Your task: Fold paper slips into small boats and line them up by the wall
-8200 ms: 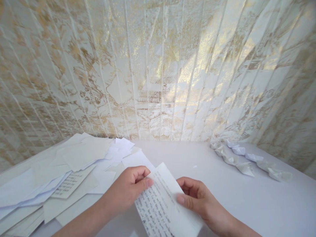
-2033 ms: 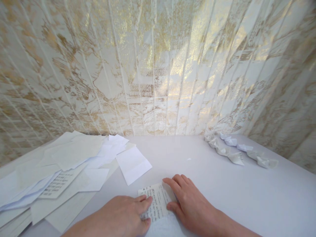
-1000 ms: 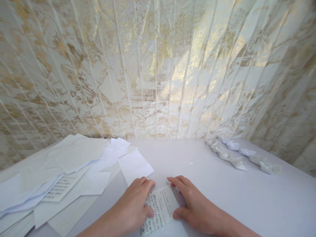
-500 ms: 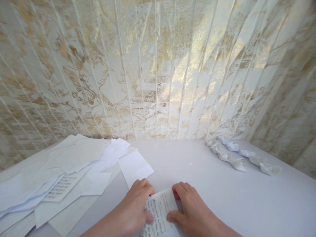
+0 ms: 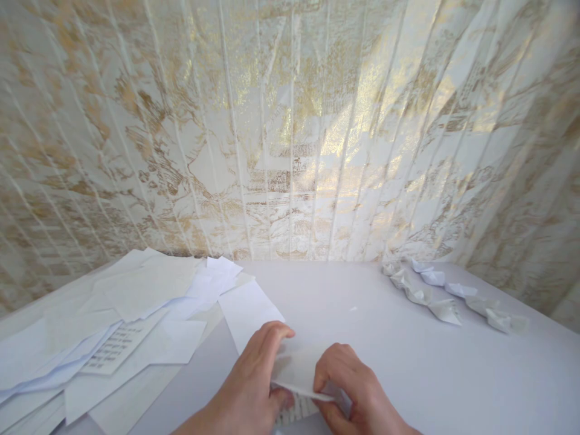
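Between my two hands at the front of the table is a sheet of paper [image 5: 301,367] with handwriting on it, its upper layer bent over toward me. My left hand [image 5: 254,377] holds the left side, with the fingers behind the paper and the thumb beneath the raised flap. My right hand [image 5: 351,383] pinches the flap's edge at the right between thumb and curled fingers. Written lines show below the flap, while the rest of the lower layer is hidden by the hands.
A spread pile of loose paper sheets [image 5: 149,284] covers the left of the table [image 5: 317,296]. Two rows of small folded paper boats [image 5: 446,311] stand at the back right. A tiny paper scrap [image 5: 353,309] lies near the middle. A patterned curtain [image 5: 290,133] hangs behind.
The paper lay flat with its writing facing up; now its far part is lifted and bent toward me. My right fingers have curled in and moved down onto its edge.
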Demonstrator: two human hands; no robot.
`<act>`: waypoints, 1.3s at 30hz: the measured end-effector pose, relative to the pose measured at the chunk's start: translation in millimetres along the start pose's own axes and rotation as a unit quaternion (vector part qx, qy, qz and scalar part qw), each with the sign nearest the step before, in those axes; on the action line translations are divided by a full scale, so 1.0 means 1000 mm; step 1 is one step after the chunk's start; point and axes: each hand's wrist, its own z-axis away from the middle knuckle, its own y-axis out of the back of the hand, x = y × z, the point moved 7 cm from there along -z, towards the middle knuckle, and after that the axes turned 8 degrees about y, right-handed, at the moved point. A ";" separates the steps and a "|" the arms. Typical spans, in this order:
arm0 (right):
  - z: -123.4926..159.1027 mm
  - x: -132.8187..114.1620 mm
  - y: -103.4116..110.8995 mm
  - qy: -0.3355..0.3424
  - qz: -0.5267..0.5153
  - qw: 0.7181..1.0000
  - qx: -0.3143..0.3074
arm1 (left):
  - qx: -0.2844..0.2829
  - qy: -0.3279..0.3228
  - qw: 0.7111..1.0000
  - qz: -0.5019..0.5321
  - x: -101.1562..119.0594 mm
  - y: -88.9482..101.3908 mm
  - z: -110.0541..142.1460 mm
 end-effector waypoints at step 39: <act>0.002 -0.006 -0.003 0.066 0.044 0.988 -0.130 | 0.001 -0.260 0.926 -0.273 0.014 -0.028 0.011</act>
